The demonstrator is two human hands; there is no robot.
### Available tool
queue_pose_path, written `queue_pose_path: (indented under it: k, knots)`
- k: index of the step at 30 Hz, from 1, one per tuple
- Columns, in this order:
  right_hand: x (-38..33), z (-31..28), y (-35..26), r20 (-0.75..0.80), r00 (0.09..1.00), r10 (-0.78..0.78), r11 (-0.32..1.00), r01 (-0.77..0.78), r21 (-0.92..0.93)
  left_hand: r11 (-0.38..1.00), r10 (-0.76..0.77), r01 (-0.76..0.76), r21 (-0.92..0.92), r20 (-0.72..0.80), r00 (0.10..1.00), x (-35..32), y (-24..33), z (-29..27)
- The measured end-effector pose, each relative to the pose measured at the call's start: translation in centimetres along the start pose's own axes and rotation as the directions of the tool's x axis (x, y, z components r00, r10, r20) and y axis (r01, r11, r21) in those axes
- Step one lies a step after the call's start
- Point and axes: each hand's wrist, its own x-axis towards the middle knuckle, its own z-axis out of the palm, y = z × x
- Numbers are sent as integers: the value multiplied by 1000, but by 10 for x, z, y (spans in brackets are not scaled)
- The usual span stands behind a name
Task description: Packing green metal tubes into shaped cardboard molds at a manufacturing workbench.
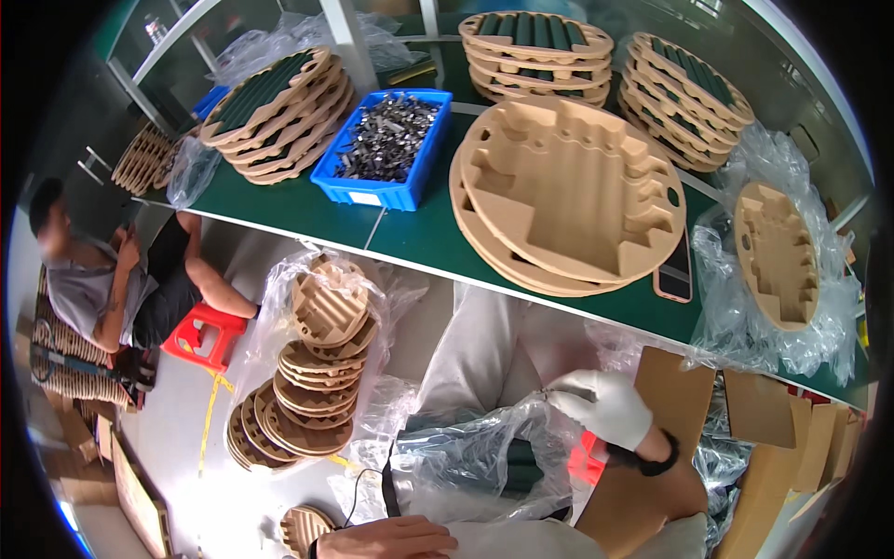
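My right hand point(603, 407), in a white glove, pinches the upper edge of a clear plastic bag point(466, 466) that lies over my lap. Dark green ribbed pieces point(523, 466) show through the plastic. My left hand point(400, 538) is bare and rests flat at the lower edge of the view, below the bag, its fingers stretched out to the right; part of it is cut off. On the green table point(410, 238) ahead lie two stacked round tan moulded trays point(577, 200) with stepped hollows.
A blue bin point(396, 194) of small metal parts stands by several tray stacks point(279, 116). A phone point(674, 272) lies near the table edge. More trays point(312, 391) pile up in plastic on the floor. Cardboard boxes point(773, 466) stand right. A person point(102, 279) sits left near a red stool point(209, 337).
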Motion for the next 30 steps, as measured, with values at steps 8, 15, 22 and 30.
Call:
queue_pose_path:
  k: [8, 15, 22, 30]
  knots:
    - [8, 18, -74, 745, 422, -516, 725, 678, 118, 822, -498, 520, 231, -152, 854, 16, 12, 25]
    - [-13, 105, -23, 714, 688, 126, 785, 370, -496, 681, -698, 614, 399, 100, 709, 21, 10, 26]
    - [-28, 148, -8, 693, 721, 17, 725, 469, -505, 474, -802, 816, 330, -221, 555, 27, 15, 20]
    - [-26, 177, -6, 730, 683, 7, 702, 516, -490, 505, -768, 845, 176, -355, 533, 15, 26, 26]
